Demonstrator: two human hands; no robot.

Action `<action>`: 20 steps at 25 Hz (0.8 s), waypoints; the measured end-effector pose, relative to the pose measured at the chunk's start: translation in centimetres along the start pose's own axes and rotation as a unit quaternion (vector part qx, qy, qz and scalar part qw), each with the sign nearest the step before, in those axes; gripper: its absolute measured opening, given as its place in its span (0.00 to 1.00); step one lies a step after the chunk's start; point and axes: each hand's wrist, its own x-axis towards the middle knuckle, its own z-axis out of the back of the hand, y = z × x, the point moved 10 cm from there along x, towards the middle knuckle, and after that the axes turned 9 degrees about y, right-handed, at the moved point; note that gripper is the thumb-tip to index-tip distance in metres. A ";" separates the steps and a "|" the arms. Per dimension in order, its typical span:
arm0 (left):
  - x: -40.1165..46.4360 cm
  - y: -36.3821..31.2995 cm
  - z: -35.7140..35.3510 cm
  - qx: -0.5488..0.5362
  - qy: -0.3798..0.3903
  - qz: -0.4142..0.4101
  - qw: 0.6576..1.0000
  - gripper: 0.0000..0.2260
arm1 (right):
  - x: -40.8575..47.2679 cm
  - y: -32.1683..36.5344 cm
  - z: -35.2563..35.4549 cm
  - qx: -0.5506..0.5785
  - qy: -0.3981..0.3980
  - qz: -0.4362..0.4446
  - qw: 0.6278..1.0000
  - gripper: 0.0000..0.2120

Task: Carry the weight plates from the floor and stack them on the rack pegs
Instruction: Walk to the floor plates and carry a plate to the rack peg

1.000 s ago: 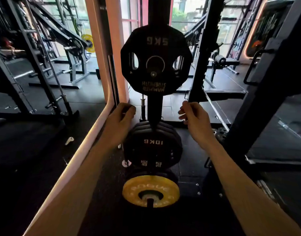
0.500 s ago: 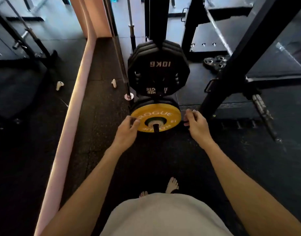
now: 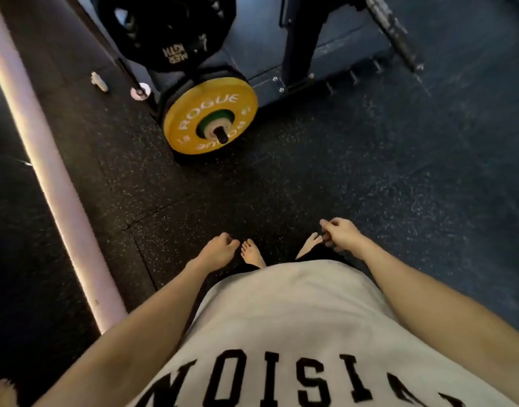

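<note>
A yellow ROGUE weight plate (image 3: 210, 116) sits on the rack's lowest peg, with smaller green and pale plates at its hub. Above it hang black weight plates (image 3: 164, 27), cut off by the top edge. My left hand (image 3: 220, 249) hangs low beside my body, far below the yellow plate, with loosely curled fingers and nothing in it. My right hand (image 3: 339, 235) hangs at the same height to the right, also loosely curled and empty. No plate lies on the visible floor.
The black rack upright (image 3: 299, 36) stands right of the plates on a dark base. A barbell end (image 3: 393, 33) lies at the upper right. A pale lit kerb (image 3: 46, 171) runs along the left. Small white objects (image 3: 99, 81) lie near it. My bare feet (image 3: 252, 254) stand on speckled rubber flooring.
Both hands have come away from the yellow plate and dropped to my sides. My view has tilted further down, and the plates now sit higher and farther off.
</note>
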 end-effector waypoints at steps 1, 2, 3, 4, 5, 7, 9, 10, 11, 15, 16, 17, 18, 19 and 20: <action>0.4 -0.2 -1.1 0.043 0.029 0.005 0.999 0.17 | -0.4 -2.5 0.3 0.006 0.004 -0.021 1.000 0.15; 0.7 -0.6 -2.0 0.081 0.054 0.008 0.995 0.17 | -1.0 -4.9 0.8 0.019 0.002 -0.038 0.999 0.14; 1.0 -1.3 -2.8 0.115 0.072 0.009 0.991 0.16 | -1.5 -7.2 1.4 0.040 -0.006 -0.048 0.998 0.14; 1.3 -2.2 -3.5 0.146 0.084 0.006 0.986 0.16 | -2.0 -9.2 2.2 0.070 -0.017 -0.052 0.996 0.14; 1.6 -3.5 -4.2 0.172 0.091 0.000 0.981 0.16 | -2.4 -11.3 3.1 0.105 -0.030 -0.053 0.993 0.14; 2.0 -6.2 -5.5 0.196 0.095 -0.009 0.976 0.16 | -3.3 -14.7 4.7 0.158 -0.051 -0.053 0.985 0.13; 2.4 -10.1 -8.1 0.221 0.106 -0.024 0.969 0.16 | -4.5 -19.1 6.6 0.205 -0.069 -0.059 0.974 0.13; 2.6 -12.3 -9.7 0.231 0.109 -0.033 0.966 0.15 | -5.2 -21.5 7.4 0.223 -0.075 -0.062 0.970 0.12; 2.8 -14.5 -11.4 0.235 0.109 -0.040 0.965 0.14 | -5.8 -24.1 8.3 0.236 -0.079 -0.066 0.966 0.12; 3.2 -22.7 -18.4 0.237 0.093 -0.054 0.966 0.13 | -8.4 -34.1 11.8 0.258 -0.085 -0.091 0.958 0.11; 3.2 -24.9 -20.5 0.248 0.099 -0.061 0.962 0.13 | -9.1 -36.5 12.9 0.258 -0.083 -0.099 0.958 0.11; 3.3 -27.3 -22.8 0.273 0.104 -0.074 0.953 0.13 | -9.8 -38.8 14.2 0.263 -0.081 -0.108 0.955 0.11; 3.4 -29.5 -24.4 0.302 0.105 -0.089 0.943 0.13 | -10.2 -40.3 15.2 0.278 -0.079 -0.113 0.951 0.10; 3.4 -31.3 -25.4 0.320 0.100 -0.105 0.936 0.13 | -10.3 -41.2 16.1 0.301 -0.081 -0.110 0.944 0.10; 3.6 -33.4 -26.6 0.329 0.095 -0.116 0.932 0.13 | -10.4 -42.1 17.7 0.323 -0.088 -0.105 0.937 0.10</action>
